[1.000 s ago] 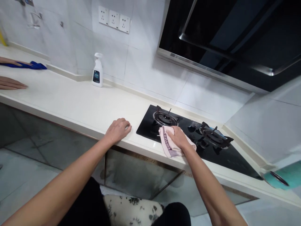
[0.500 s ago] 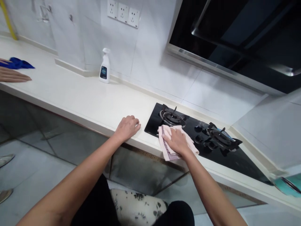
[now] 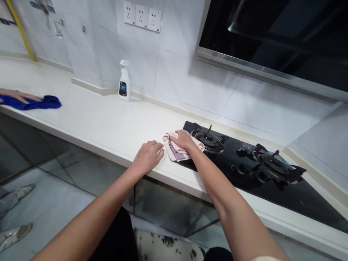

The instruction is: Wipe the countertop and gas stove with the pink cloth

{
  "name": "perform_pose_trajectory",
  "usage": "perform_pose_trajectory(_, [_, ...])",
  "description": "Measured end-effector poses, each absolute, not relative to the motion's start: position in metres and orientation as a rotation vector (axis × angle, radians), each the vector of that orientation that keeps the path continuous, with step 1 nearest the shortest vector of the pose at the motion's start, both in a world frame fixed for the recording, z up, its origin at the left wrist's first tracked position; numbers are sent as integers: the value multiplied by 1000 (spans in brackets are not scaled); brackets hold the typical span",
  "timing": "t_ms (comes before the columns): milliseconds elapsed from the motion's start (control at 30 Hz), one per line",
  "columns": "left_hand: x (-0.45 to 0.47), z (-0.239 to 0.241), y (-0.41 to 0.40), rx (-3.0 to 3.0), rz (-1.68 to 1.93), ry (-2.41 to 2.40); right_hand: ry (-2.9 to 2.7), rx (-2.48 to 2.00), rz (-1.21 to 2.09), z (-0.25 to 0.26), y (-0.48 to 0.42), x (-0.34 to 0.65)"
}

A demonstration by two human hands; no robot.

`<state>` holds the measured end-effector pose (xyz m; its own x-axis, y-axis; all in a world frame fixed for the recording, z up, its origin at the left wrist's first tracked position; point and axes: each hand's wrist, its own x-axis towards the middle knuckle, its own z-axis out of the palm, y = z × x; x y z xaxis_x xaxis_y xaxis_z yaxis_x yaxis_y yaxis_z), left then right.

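My right hand (image 3: pixel 183 140) presses a pale pink cloth (image 3: pixel 176 152) with a purple-striped border. The cloth lies across the left edge of the black gas hob (image 3: pixel 228 163) and onto the white counter, beside the left burner (image 3: pixel 208 139). On the counter near its front edge rests my left hand (image 3: pixel 148 156), fingers loosely bent, with a gap between thumb and fingers and nothing seen in it. It lies just left of the cloth, apart from it.
A white spray bottle (image 3: pixel 124 83) stands by the wall. At far left another person's hand (image 3: pixel 20 96) lies on a blue cloth (image 3: pixel 49 102). The right burner (image 3: pixel 276 163) sits farther along the hob. A dark range hood (image 3: pixel 272 43) hangs above.
My right hand has moved the pink cloth left and back, from the hob's front edge to its left edge. The other person's hand and blue cloth have shifted toward the front edge.
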<state>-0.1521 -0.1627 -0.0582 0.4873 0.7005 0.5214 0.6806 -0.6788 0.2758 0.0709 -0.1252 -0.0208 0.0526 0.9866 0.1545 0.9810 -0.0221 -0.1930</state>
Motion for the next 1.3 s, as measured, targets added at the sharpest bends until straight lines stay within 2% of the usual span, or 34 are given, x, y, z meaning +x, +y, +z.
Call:
perform_pose_trajectory(233, [-154,-53,-161,2639,1029,1293,-1813,-2198,48,-21,-116,57])
perform_pose_trajectory(500, [-157,-50,-157,2560,1035,1327,-2057,-1924,59,-23,-235,69])
perform_pose_trajectory(667, [-160,-44,-154,2531,994,1311,-2038,-1866,12,-25,-327,119])
perform_pose_trajectory(967, [-160,-40,-152,2536,814,1345,-1643,-2026,-132,-55,-453,226])
perform_pose_trajectory(1300, [-157,-41,-151,2581,760,1354,-1360,-2355,-143,-51,-488,341])
